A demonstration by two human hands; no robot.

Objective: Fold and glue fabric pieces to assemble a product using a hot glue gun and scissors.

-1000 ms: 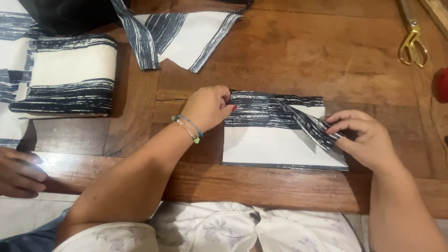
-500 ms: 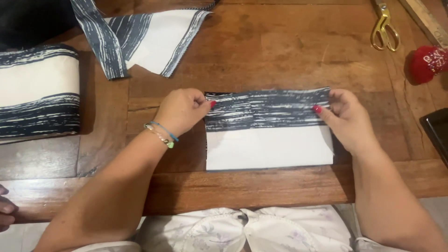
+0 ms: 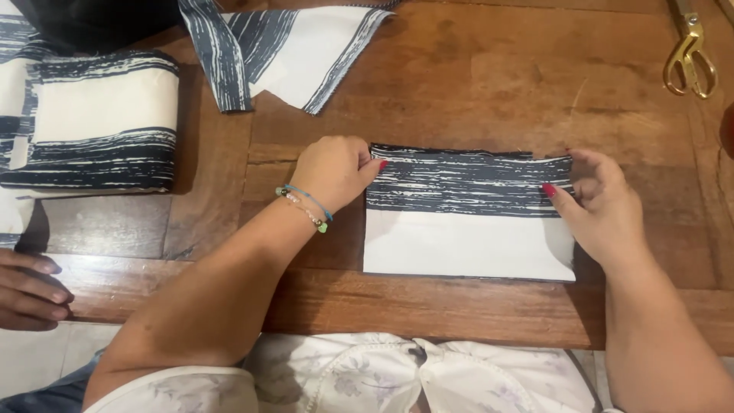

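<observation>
A folded rectangle of fabric (image 3: 468,229), dark streaked stripe on top and white below, lies flat on the wooden table (image 3: 474,92). My left hand (image 3: 332,172), with beaded bracelets on the wrist, pinches the fabric's upper left corner. My right hand (image 3: 600,203) pinches its upper right edge, red-nailed thumb on the stripe. The piece lies stretched between both hands.
A folded stack of the same striped fabric (image 3: 95,126) lies at the left. A loose striped piece (image 3: 287,46) lies at the top. Gold scissors (image 3: 690,53) rest at the top right. Another person's hand (image 3: 30,291) rests on the table edge at lower left.
A second ago the fabric's right corner was folded over; now it lies flat and straight, and my right hand has shifted to its upper right edge. The view has shifted slightly.
</observation>
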